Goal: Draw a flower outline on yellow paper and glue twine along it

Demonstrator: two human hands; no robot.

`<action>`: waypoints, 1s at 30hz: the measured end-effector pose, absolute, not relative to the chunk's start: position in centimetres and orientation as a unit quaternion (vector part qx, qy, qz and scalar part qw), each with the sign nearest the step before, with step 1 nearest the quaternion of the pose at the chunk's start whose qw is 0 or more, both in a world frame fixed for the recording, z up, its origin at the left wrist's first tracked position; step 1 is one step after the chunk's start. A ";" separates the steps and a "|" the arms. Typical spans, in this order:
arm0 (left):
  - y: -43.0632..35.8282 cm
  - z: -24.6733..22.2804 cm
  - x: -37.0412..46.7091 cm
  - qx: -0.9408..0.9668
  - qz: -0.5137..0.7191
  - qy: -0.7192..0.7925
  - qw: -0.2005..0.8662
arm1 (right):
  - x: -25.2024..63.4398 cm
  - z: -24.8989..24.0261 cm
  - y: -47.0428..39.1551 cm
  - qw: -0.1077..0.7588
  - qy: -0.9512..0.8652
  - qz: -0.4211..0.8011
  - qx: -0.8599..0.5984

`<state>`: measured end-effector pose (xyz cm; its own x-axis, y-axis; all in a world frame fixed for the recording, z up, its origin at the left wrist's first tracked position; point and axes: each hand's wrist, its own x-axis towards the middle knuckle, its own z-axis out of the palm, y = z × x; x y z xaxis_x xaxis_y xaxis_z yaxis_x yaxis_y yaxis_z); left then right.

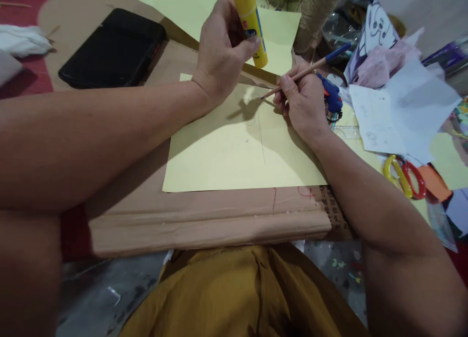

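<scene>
Head: yellow tube (251,22), top off-frame

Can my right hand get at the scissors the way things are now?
Probably yes, though the right hand is gripping a pencil, which it would likely need to shift or put down. The scissors' handles lie uncovered, beside the right forearm.

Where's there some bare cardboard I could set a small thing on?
Bare cardboard shows between your left forearm and the yellow sheet, plus a narrow strip along the sheet's near edge. It's crowded to the right of your right hand, with white papers and scissors.
</scene>
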<state>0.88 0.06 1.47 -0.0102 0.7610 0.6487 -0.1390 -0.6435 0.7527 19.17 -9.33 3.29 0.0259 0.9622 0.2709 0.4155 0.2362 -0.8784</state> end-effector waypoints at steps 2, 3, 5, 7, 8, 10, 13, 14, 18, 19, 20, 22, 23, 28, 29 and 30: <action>0.4 1.3 0.9 0.621 0.663 0.249 0.335 | 19.3 3.2 -9.2 0.457 -0.641 0.287 -0.546; 0.5 1.1 0.9 0.625 0.661 0.250 0.331 | 19.3 3.2 -9.1 0.455 -0.642 0.282 -0.549; 0.8 0.9 0.9 0.635 0.654 0.250 0.327 | 19.4 3.1 -9.0 0.449 -0.644 0.278 -0.554; 1.0 0.8 0.9 0.640 0.651 0.247 0.326 | 19.4 3.1 -8.8 0.452 -0.643 0.276 -0.553; 1.0 0.8 0.9 0.640 0.649 0.247 0.328 | 19.4 3.0 -8.8 0.455 -0.643 0.278 -0.550; 0.9 0.9 0.8 0.639 0.646 0.249 0.334 | 19.4 2.9 -8.7 0.464 -0.644 0.287 -0.536; 0.7 1.0 0.8 0.637 0.642 0.256 0.341 | 19.3 2.9 -8.7 0.478 -0.644 0.295 -0.519; 0.6 1.1 0.8 0.637 0.640 0.259 0.342 | 19.3 2.9 -8.7 0.481 -0.644 0.294 -0.518; 0.5 1.1 0.7 0.634 0.647 0.242 0.347 | 19.1 3.2 -8.8 0.479 -0.647 0.279 -0.523; 0.6 1.0 0.6 0.632 0.653 0.226 0.350 | 19.0 3.2 -8.8 0.479 -0.648 0.276 -0.525; 0.8 0.9 0.6 0.632 0.658 0.208 0.353 | 19.0 3.3 -8.8 0.476 -0.647 0.273 -0.529; 1.5 0.5 0.5 0.629 0.667 0.176 0.357 | 18.9 3.5 -8.9 0.467 -0.645 0.271 -0.541; 1.8 0.3 0.5 0.630 0.669 0.163 0.360 | 18.9 3.5 -8.9 0.463 -0.644 0.271 -0.546; 3.1 -0.4 0.8 0.627 0.671 0.148 0.367 | 18.7 3.7 -8.8 0.473 -0.627 0.272 -0.556; 3.0 -0.4 0.9 0.623 0.673 0.160 0.366 | 18.7 3.6 -8.7 0.474 -0.626 0.267 -0.559; 3.0 -0.3 1.0 0.622 0.671 0.173 0.365 | 18.7 3.5 -8.6 0.475 -0.626 0.258 -0.562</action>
